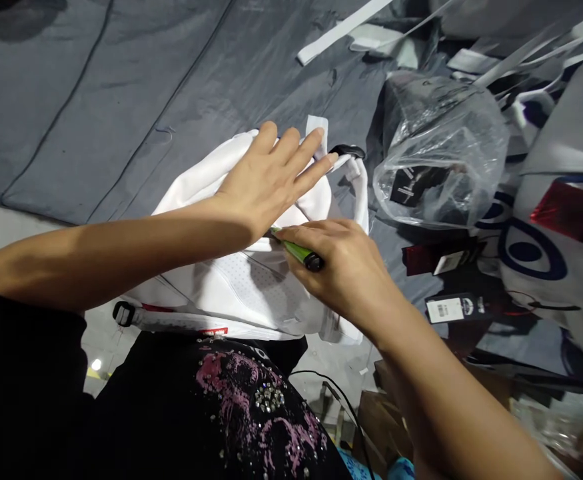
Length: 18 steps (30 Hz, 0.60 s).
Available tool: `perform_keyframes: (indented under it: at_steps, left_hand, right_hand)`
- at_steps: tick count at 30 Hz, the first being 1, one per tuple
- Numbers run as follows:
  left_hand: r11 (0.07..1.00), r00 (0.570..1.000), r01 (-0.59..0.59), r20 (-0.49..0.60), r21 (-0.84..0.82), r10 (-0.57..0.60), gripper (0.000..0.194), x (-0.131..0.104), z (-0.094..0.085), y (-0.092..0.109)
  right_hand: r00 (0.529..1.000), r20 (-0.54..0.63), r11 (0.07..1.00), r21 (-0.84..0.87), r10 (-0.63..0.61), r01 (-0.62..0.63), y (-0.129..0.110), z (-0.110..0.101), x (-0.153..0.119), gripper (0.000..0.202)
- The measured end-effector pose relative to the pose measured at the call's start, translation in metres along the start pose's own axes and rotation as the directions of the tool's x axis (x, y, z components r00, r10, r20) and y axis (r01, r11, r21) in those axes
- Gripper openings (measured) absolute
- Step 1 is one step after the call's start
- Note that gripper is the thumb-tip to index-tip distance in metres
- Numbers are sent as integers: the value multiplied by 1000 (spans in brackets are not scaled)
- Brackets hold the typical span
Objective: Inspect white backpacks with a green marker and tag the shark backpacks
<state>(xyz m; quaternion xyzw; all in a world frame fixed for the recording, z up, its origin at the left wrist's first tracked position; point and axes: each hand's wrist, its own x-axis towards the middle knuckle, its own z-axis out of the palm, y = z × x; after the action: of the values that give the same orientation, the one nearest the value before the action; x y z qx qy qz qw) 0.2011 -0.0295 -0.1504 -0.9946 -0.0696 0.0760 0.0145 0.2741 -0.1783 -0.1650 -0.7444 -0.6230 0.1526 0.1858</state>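
A white bag (266, 287) with straps and black buckles lies at the table's near edge, in the middle of the head view. My left hand (271, 173) rests flat across its upper part, fingers spread and pointing up to the right. Just below and to the right, my right hand (336, 257) is wrapped round a green tool with a black end (304, 255). The tool's far tip meets the bag beside my left wrist and is too small to make out.
Right of the bag sits a clear plastic bag (441, 153) with dark items inside. Tags (446, 310) and white pieces with blue eye-like prints (534, 250) lie farther right. White strips (344, 30) cross the grey cloth-covered table (121, 100) at the top.
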Motion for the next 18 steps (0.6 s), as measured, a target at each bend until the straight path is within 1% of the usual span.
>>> perform_keyframes:
  at_steps: [3, 5, 7, 9, 12, 15, 18]
  left_hand:
    - [1000, 1000, -10, 3, 22, 10, 72, -1, -2, 0]
    - [1000, 1000, -5, 18, 7, 5, 71, 0, -3, 0]
    - [999, 1000, 1, 2, -37, -1, 71, 1, 0, 0]
    - [997, 999, -4, -39, -72, 1, 71, 2, 6, -1]
    - [997, 996, -2, -84, -76, -5, 76, 5, 15, -1]
    - [997, 996, 10, -92, -82, -17, 78, 7, 19, -1]
    - [996, 997, 8, -80, -87, -15, 78, 7, 17, -1]
  right_hand:
    - [1000, -9, 999, 39, -12, 12, -1, -1, 0, 26]
    - [1000, -17, 999, 34, -6, 6, -1, -1, 0, 25]
    - [1000, -14, 1000, 15, 7, -7, -1, 0, 0, 24]
    - [1000, -14, 999, 40, 5, -5, -1, 0, -1, 24]
    - [999, -24, 998, 32, 49, -48, -2, 2, -2, 24]
    - [996, -50, 997, 22, 72, -71, -4, 5, -3, 24]
    - [991, -91, 996, 19, 94, -92, -8, 7, -4, 25]
